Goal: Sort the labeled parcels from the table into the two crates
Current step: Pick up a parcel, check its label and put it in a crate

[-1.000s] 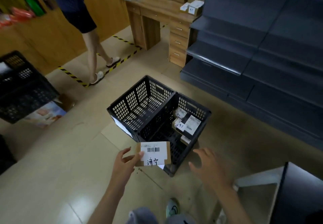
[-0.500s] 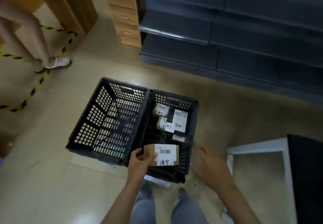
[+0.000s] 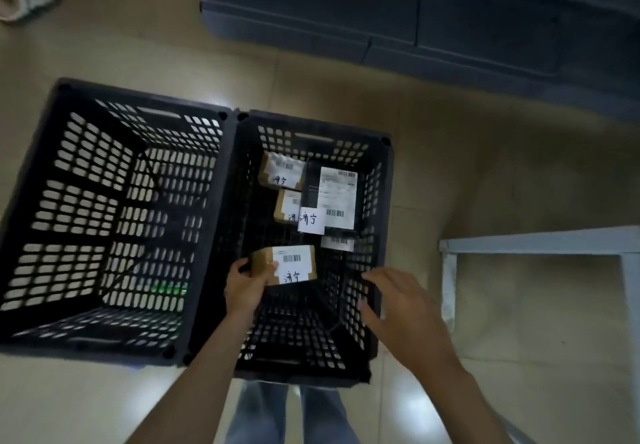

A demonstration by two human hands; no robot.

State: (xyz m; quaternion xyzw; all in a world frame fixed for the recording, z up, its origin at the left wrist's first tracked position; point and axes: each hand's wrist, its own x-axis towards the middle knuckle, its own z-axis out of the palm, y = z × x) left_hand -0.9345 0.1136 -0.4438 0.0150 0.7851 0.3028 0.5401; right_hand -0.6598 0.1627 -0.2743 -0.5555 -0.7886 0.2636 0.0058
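Parcel point(image 3: 284, 265) with a handwritten label: I see my left hand point(image 3: 246, 287) pinching it over the right crate point(image 3: 387, 152), where other parcels point(image 3: 277, 175) lie. My right hand point(image 3: 405, 315) hovers, fingers spread, holding nothing. The left crate point(image 3: 104, 201) touches it on the beige tiled floor point(image 3: 485, 173), with grey shelving point(image 3: 415, 10) beyond.

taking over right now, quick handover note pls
Left hand grips a brown labeled parcel low inside the right crate, not yet released.
Right hand is open, hovering at that crate's right wall.
Done: several sorted parcels lie in the right crate; the left crate shows none.
Left: drop this parcel, then fetch more. The table is out of view, so the remaining count is unknown.
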